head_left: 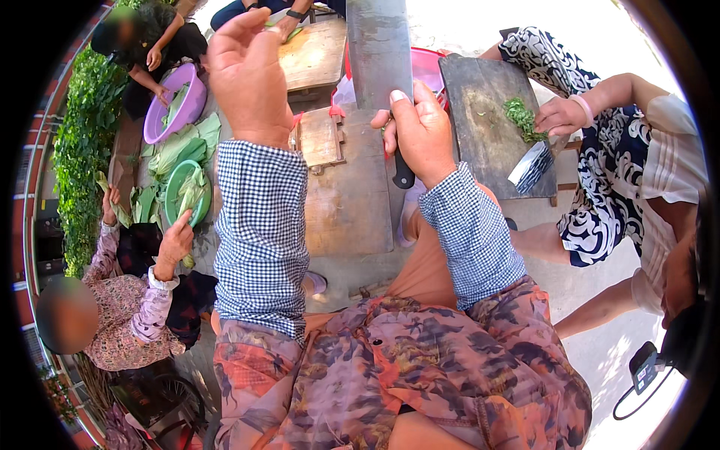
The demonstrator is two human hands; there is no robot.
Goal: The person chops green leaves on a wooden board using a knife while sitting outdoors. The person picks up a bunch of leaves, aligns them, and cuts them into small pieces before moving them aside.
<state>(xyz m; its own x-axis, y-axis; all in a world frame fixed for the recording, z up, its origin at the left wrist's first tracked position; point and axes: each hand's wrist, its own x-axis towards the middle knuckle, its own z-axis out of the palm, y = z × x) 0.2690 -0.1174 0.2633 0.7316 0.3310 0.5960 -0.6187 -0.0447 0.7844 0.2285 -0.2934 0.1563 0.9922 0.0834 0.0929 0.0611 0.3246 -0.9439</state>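
My right hand point(424, 139) grips the dark handle of a cleaver point(380, 56), its broad grey blade pointing up and away from me. My left hand point(251, 86) is raised left of the blade, fingers bent and apart, with nothing visible in it. Both forearms wear blue-and-white checked sleeve covers. Beneath my hands lies a worn wooden board point(346, 214), and a smaller wooden piece point(320, 137) rests at its far end.
To the right, a person's hand touches chopped greens point(519, 118) on a dark board point(487, 124), beside another cleaver point(534, 169). Leaves fill a purple basin point(201, 94) and a green basin point(172, 196) at left, near other workers. Behind the blade sits a pink basin point(429, 67).
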